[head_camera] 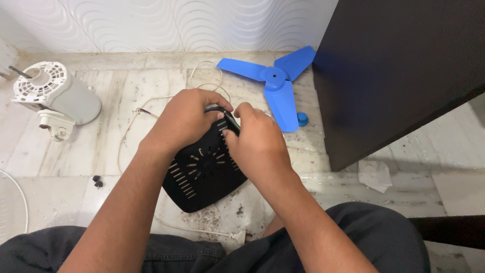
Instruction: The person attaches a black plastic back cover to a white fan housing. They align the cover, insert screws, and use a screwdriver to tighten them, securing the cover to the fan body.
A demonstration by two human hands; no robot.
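Dark trousers (151,253) nearest. Left hand (184,121) and right hand (257,144) both clamped on black vented base (202,177); blue fan blade (278,83) at one o'clock, white motor (53,96) at ten.

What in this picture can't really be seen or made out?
Head view, the only one:
- Top end of the black slotted cover: hidden under the left hand and right hand, along with whatever the fingertips pinch there.
- White wire: its run passes behind the hands.
- White fan guard: cut off by the left edge.
- Small black bits on the floor: too small to identify.
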